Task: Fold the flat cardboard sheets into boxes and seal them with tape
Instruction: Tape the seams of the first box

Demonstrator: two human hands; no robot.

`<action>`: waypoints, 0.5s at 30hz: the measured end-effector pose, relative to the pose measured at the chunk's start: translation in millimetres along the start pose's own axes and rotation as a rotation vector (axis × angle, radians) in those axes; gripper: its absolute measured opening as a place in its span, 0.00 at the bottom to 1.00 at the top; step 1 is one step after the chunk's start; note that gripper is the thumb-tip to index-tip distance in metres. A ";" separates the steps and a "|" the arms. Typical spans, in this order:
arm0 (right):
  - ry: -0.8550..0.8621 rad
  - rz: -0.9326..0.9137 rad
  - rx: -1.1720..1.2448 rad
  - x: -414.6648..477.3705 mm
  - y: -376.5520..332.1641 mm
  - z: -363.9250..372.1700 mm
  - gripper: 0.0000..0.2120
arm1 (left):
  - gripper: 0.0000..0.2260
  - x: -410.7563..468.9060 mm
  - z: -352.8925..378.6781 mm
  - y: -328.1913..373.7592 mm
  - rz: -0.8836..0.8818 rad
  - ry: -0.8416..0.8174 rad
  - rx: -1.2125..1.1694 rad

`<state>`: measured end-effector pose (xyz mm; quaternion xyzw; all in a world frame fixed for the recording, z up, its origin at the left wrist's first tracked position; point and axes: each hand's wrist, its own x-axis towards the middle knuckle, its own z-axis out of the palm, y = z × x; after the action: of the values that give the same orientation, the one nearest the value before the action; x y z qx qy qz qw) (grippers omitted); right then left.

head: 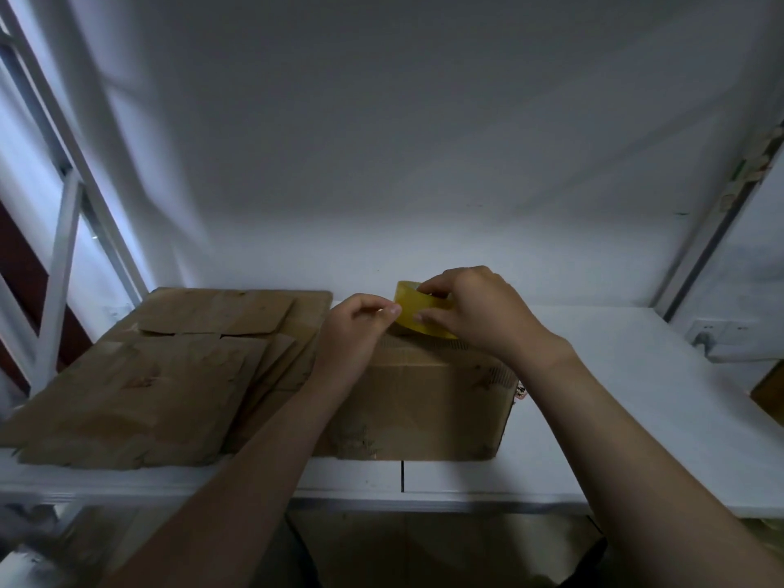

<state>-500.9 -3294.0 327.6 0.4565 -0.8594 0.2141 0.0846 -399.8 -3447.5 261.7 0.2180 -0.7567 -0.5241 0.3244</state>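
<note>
White worktop [615, 418] across the lower half, dark seam in its front edge at 6 o'clock. Plain white wall [403, 142] toward 12. White metal frame [63, 248] slanting up at 9 o'clock. Wall socket [721, 333] (blurred, low on the wall) at 3 o'clock, beneath a grey rail [717, 231].

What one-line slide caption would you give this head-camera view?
Right hand grips a tape roll on the folded box; left hand pinches at its edge, beside flat sheets.

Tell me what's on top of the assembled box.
A yellow tape roll stands on edge on the box, gripped by the right hand; the left hand pinches at its left edge. The hands cover most of the box top, so its seam cannot be seen.
</note>
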 end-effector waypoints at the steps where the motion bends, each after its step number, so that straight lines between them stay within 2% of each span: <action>1: -0.008 -0.021 -0.003 1.0 -2.7 -2.9 0.18 | 0.05 0.5 0.0 -0.3 -0.001 -0.001 0.013; 5: -0.009 -0.045 0.042 3.2 -1.0 -6.4 0.15 | 0.10 3.2 -0.2 -5.0 -0.008 0.015 0.049; 10: 0.009 0.021 0.310 6.1 13.7 -0.9 0.11 | 0.11 6.5 -3.2 -5.8 -0.117 -0.026 -0.019; 15: 0.030 0.097 0.405 3.0 22.5 3.5 0.10 | 0.12 4.4 -3.5 -6.8 -0.106 -0.028 -0.041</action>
<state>-520.8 -3286.8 318.9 0.4192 -0.8183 0.3931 -0.0067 -400.4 -3455.2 257.3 0.2435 -0.7377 -0.5589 0.2899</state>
